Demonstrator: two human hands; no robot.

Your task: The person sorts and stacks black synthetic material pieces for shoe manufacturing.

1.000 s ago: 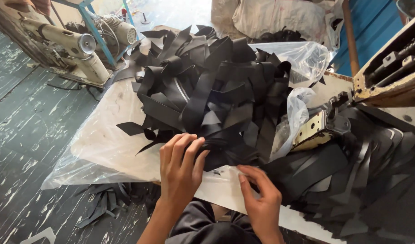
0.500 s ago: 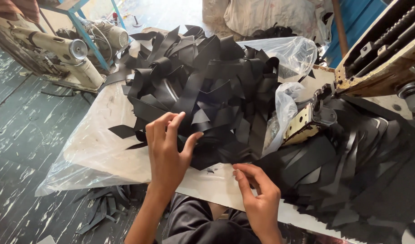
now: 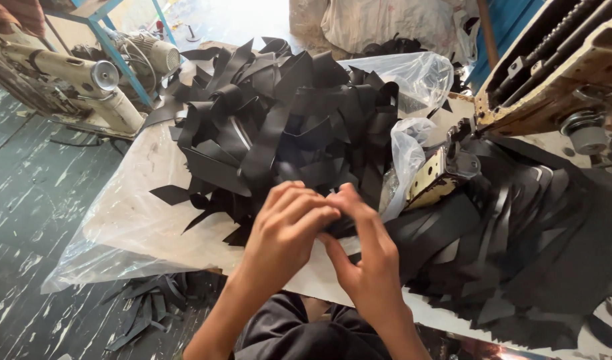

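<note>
— Pale worktop, one clear plastic sheet, one big heap of black fabric strips.
— Hands?
— Two: left hand and right hand, fingertips pinching one strip at the heap's near edge.

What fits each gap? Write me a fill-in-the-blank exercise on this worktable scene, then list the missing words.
1. The left hand and right hand meet at the near edge of a pile of ____ strips.
2. The pile lies on a sheet of clear ____.
3. Fallen strips lie on the ____ under the table edge.
4. A cream-coloured sewing ____ stands at the far left.

Missing words: black; plastic; floor; machine
</note>
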